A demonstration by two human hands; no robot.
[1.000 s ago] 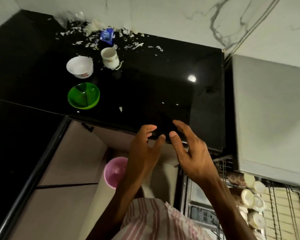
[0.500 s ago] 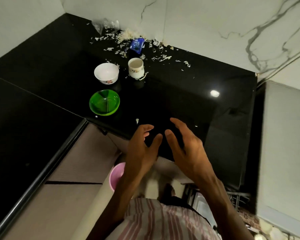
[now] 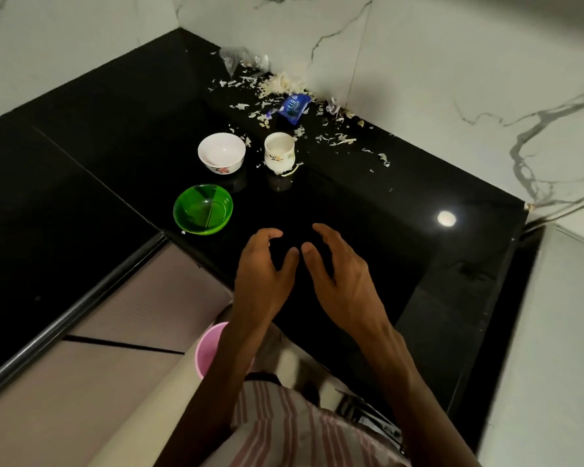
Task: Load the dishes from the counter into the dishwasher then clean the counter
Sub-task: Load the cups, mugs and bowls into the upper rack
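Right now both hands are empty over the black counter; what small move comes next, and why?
Probably reach the left hand forward to the translucent green plastic bowl. It is the nearest of the three dishes, and both it and the right hand hover open, holding nothing.

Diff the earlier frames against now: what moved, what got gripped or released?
Only the view swung left, off the dish rack. Left hand and right hand stay empty, fingers loosely spread. Green bowl, white bowl and cup sit as before.

Pink bucket (image 3: 204,353) mostly hidden behind left forearm. Blue wrapper (image 3: 294,108) print too small to read. Clear plastic bag (image 3: 241,60) in corner indistinct.
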